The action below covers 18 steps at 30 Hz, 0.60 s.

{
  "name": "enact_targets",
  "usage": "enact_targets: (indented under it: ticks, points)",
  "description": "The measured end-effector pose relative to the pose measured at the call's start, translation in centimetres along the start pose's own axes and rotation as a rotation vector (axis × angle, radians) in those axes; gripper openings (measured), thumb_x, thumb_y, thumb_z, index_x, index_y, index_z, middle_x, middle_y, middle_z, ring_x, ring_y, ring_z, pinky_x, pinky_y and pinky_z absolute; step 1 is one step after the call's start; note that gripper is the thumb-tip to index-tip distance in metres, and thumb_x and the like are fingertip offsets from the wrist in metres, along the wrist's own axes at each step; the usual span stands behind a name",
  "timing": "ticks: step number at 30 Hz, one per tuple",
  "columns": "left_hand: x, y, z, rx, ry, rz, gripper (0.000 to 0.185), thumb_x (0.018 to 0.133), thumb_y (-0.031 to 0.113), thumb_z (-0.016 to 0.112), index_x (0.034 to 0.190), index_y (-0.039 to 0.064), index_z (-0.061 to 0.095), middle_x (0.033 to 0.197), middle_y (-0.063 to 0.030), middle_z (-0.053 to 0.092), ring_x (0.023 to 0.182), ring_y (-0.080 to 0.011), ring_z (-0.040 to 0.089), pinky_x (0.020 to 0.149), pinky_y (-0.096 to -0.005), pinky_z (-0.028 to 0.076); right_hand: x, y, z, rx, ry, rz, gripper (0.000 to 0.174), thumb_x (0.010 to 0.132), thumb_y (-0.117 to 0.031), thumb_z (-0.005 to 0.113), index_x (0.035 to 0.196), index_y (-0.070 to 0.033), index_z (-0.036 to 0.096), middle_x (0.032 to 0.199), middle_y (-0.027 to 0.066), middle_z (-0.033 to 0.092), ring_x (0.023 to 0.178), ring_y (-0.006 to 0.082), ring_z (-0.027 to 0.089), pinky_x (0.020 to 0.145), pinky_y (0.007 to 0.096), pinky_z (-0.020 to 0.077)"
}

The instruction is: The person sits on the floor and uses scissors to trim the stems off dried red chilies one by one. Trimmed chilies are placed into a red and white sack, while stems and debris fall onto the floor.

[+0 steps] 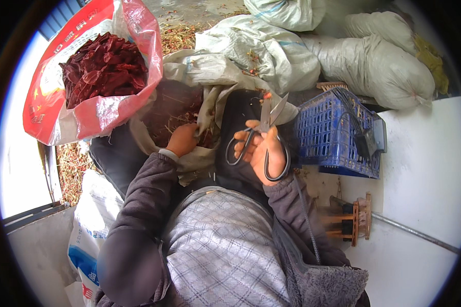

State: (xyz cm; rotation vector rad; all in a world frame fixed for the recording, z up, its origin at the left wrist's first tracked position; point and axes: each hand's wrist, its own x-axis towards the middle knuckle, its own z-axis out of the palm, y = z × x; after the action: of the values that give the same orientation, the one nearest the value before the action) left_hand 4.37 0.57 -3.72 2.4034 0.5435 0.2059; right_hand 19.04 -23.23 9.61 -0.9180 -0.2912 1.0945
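My right hand [267,153] holds a pair of scissors [268,115] with black loop handles. Their blades stand apart and point away from me, over my dark trouser leg. Close to the tip of one blade is a small orange-red bit [267,94]. My left hand [183,140] reaches into a pale woven sack [194,159] between my legs, its fingers curled and partly hidden. Inside lie dark red dried pods, which look like chili peppers [169,103], with straw-like stalks. Whether the left fingers grip any of them cannot be told.
A red and white sack [138,101] full of dark red dried pods [105,71] stands at upper left. Bulging white woven sacks [261,50] lie ahead. To the right is a blue plastic crate [326,132] with a black cable; below it, a small wooden stool [355,222]. Stalks litter the floor [73,172].
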Motion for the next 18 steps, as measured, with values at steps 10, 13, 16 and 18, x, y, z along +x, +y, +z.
enact_targets:
  ticks: [10, 13, 16, 18]
  points:
    - [-2.6, 3.7, -1.1, -0.311, -0.348, 0.091, 0.040, 0.079, 0.003, 0.071, 0.119, 0.007, 0.074, 0.108, -0.0200, 0.075, 0.101, -0.0352, 0.074, 0.089, -0.0415, 0.056, 7.0, -2.5, 5.4, -1.014, 0.340, -0.215, 0.056, 0.101, -0.056, 0.065, 0.110, -0.001, 0.061, 0.091, 0.0119, 0.071, 0.083, 0.0190, 0.072, 0.072, 0.0329, 0.0573]
    - [-2.7, 3.7, -2.0, -0.386, -0.323, 0.070, 0.039, 0.079, 0.006, 0.073, 0.118, 0.008, 0.073, 0.106, -0.0192, 0.075, 0.100, -0.0336, 0.074, 0.089, -0.0416, 0.056, 11.2, -2.7, 4.7, -1.580, 0.354, -0.267, 0.057, 0.100, -0.054, 0.066, 0.108, 0.003, 0.060, 0.095, 0.0274, 0.072, 0.093, 0.0445, 0.071, 0.083, 0.0512, 0.0545]
    - [-2.7, 3.7, -2.5, -0.346, -0.430, 0.070, 0.037, 0.079, 0.010, 0.073, 0.117, 0.008, 0.073, 0.105, -0.0180, 0.075, 0.098, -0.0319, 0.074, 0.088, -0.0404, 0.056, 16.2, -1.1, 2.4, -1.766, 0.406, -0.192, 0.058, 0.095, -0.054, 0.070, 0.114, 0.001, 0.060, 0.102, 0.0269, 0.072, 0.099, 0.0450, 0.070, 0.086, 0.0536, 0.0550]
    - [-2.8, 4.0, -2.6, -0.406, -0.501, 0.078, 0.037, 0.080, 0.012, 0.074, 0.116, 0.004, 0.072, 0.101, -0.0182, 0.074, 0.096, -0.0316, 0.074, 0.087, -0.0401, 0.056, 18.8, 1.5, 0.0, -1.895, 0.411, -0.208, 0.061, 0.088, -0.055, 0.078, 0.116, -0.003, 0.061, 0.099, 0.0236, 0.071, 0.096, 0.0435, 0.071, 0.084, 0.0535, 0.0561]
